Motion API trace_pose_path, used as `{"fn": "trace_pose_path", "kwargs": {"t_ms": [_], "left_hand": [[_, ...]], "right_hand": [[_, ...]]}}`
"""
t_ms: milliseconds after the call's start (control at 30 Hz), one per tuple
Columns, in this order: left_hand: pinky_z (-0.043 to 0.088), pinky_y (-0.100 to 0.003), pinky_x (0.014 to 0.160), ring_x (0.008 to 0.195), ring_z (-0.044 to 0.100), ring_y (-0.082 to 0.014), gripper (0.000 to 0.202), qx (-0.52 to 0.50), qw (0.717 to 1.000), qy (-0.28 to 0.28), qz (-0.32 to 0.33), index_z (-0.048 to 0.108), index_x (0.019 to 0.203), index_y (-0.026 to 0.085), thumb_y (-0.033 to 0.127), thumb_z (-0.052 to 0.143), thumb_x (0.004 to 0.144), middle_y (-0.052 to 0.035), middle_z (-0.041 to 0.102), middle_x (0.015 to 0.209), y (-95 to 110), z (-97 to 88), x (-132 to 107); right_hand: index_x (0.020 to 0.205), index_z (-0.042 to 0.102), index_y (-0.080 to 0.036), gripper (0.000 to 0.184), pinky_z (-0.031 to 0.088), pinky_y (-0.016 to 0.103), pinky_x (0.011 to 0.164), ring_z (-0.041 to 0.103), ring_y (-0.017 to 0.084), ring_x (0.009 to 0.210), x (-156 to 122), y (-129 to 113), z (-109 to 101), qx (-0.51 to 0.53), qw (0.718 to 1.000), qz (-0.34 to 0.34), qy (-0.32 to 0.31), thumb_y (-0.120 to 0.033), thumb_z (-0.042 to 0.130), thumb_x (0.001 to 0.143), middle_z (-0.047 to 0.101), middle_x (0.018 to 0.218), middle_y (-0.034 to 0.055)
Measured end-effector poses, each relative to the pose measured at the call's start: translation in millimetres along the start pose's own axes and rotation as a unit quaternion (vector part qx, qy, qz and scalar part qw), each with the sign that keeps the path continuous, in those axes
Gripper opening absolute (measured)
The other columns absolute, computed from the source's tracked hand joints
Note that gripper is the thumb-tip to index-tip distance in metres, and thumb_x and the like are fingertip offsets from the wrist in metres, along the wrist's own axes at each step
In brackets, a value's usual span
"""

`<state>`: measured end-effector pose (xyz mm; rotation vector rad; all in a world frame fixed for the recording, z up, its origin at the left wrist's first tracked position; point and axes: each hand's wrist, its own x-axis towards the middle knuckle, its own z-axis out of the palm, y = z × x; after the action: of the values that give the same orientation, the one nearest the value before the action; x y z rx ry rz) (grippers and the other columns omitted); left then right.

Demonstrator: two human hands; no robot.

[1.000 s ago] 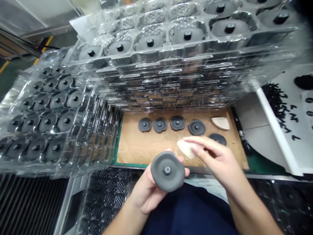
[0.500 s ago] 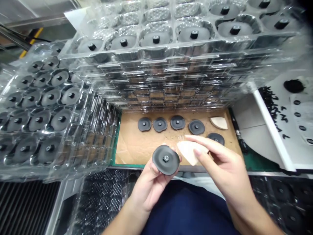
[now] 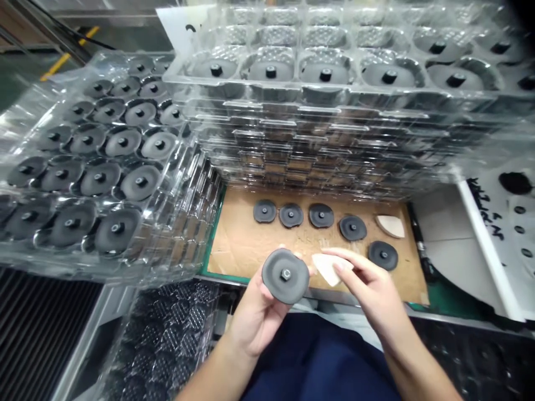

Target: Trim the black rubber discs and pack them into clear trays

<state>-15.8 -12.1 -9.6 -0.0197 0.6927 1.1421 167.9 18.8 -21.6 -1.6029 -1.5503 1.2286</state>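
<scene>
My left hand (image 3: 257,323) holds a dark grey round disc (image 3: 273,287) by its edge, with the face that has a small central nut turned up. Close to the disc's right edge, my right hand (image 3: 374,287) pinches an off-white, roughly triangular pad (image 3: 328,267) between thumb and fingers. A narrow gap seems to separate pad and disc. Beyond my hands, several similar discs (image 3: 291,215) lie on a brown cardboard sheet (image 3: 234,248), the nearest disc (image 3: 383,256) being just past my right hand. Another off-white pad (image 3: 390,226) rests at the cardboard's right side.
A tall stack of clear plastic trays (image 3: 288,128) rises behind the cardboard. Another tray stack (image 3: 175,195) stands at left, its top pockets holding discs. To the right are a white panel (image 3: 489,245) and a slim black tool (image 3: 418,234). More trays (image 3: 167,334) sit below left.
The view has shifted, so the surroundings appear further right. The pad remains in my right hand beside the disc, and the disc in my left hand is tilted slightly differently.
</scene>
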Motion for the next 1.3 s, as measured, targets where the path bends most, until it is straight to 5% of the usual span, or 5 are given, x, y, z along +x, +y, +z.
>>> {"fn": "trace_pose_path", "kwargs": {"t_ms": [400,533,733,1100,1300], "left_hand": [[0.054,-0.033,0.081,0.088,0.068,-0.0183,0.047,0.045,0.978,-0.152,0.133,0.051,0.124,0.039,0.056,0.052,0.080,0.0002,0.064,0.114,14,-28.5,-23],[0.047,-0.044,0.094,0.106,0.057,-0.0224,0.090,0.384,0.832,-0.130,0.378,0.009,0.142,0.043,0.034,0.069,0.075,-0.0052,0.055,0.121,24,-49.1,-22],[0.048,-0.043,0.093,0.108,0.057,-0.0235,0.104,0.608,0.646,-0.109,0.449,-0.004,0.144,0.028,0.018,0.070,0.073,-0.0131,0.055,0.118,40,-60.5,-29],[0.048,-0.039,0.093,0.103,0.060,-0.0223,0.096,0.600,0.715,-0.061,0.354,0.002,0.144,0.027,0.047,0.065,0.074,-0.0084,0.061,0.112,37,-69.6,-51],[0.050,-0.032,0.085,0.099,0.062,-0.0224,0.064,0.637,0.657,-0.077,0.396,0.040,0.132,0.027,0.049,0.062,0.076,-0.0088,0.065,0.113,48,-61.5,-44]], "right_hand": [[0.101,0.067,-0.021,0.026,0.050,0.038,0.081,0.059,0.023,0.098,6,23,63,-0.055,0.992,-0.117,0.013,-0.030,0.047,0.087,0.059,0.108,0.0111],[0.110,0.062,-0.020,0.027,0.052,0.027,0.063,0.063,0.016,0.074,-12,11,65,-0.047,0.991,-0.127,-0.013,-0.024,0.049,0.087,0.067,0.091,0.0072],[0.112,0.059,-0.021,0.026,0.051,0.023,0.064,0.061,0.014,0.073,-27,-23,57,-0.026,0.988,-0.150,-0.009,-0.021,0.052,0.087,0.066,0.087,0.0045],[0.098,0.069,-0.026,0.021,0.044,0.025,0.066,0.056,0.013,0.070,-16,-75,58,0.116,0.946,-0.028,-0.301,-0.028,0.068,0.077,0.064,0.077,-0.0006],[0.080,0.070,-0.021,0.022,0.038,0.021,0.058,0.048,0.010,0.060,-6,-71,63,0.263,0.935,0.036,-0.235,-0.030,0.079,0.063,0.054,0.063,-0.0035]]}}
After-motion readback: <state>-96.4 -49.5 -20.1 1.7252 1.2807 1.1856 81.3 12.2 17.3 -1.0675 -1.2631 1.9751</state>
